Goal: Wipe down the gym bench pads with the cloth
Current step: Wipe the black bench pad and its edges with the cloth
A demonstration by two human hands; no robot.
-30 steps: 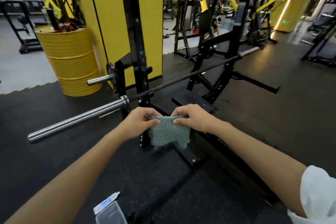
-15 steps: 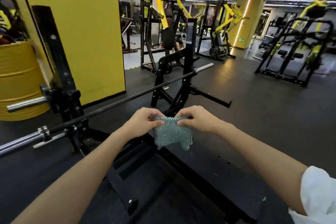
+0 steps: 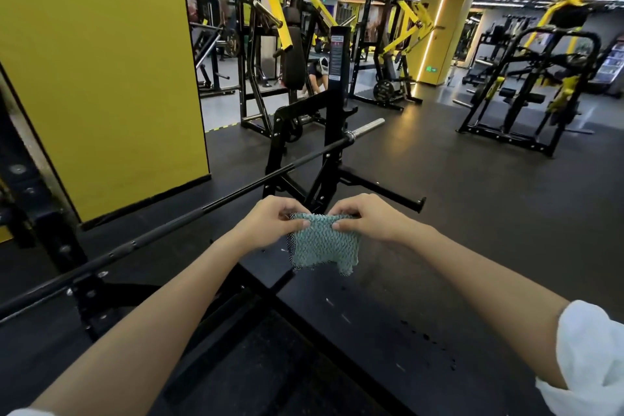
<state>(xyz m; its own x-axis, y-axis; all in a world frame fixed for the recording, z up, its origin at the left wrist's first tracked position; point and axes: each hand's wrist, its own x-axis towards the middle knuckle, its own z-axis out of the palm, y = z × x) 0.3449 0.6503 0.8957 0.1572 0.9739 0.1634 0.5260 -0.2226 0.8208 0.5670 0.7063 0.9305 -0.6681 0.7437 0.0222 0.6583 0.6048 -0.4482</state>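
A small green knitted cloth (image 3: 322, 248) hangs in front of me, held by its top edge. My left hand (image 3: 270, 224) pinches its upper left corner and my right hand (image 3: 366, 218) pinches its upper right corner. Below the cloth lies the black bench pad (image 3: 388, 307), running from under the cloth toward the lower right, with small specks and marks on its surface. The cloth hangs just above the pad's far end; I cannot tell whether its lower edge touches it.
A long barbell (image 3: 202, 209) crosses from lower left to a black rack upright (image 3: 337, 84) behind my hands. A yellow wall (image 3: 101, 61) stands at left. Black and yellow gym machines (image 3: 526, 78) fill the back, and a person (image 3: 315, 73) crouches far off.
My view has swung to the right and up, so the yellow drum has left the frame. Both hands keep the same hold on the cloth, which now hangs over the bench pad.
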